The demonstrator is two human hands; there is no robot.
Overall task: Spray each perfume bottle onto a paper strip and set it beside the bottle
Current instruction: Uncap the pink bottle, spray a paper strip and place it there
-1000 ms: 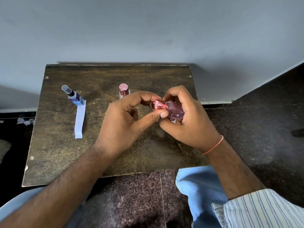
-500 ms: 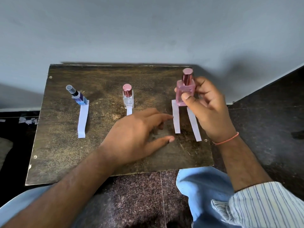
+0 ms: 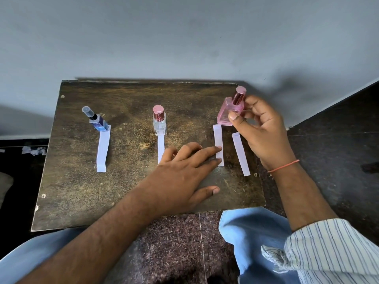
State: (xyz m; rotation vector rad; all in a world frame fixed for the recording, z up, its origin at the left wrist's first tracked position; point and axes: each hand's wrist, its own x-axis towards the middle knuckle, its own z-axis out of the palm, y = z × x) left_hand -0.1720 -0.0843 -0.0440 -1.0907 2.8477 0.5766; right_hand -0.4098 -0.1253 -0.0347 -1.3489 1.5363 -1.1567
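Blue bottle (image 3: 98, 121) and clear bottle (image 3: 159, 124) stand on the worktop (image 3: 71, 191), each with a strip at its foot, apparently finished. The left hand (image 3: 184, 173) lies flat, fingers straight, pinning a strip (image 3: 218, 144). The right hand (image 3: 264, 130) pinches the pink bottle (image 3: 225, 113), capped, at the back right.
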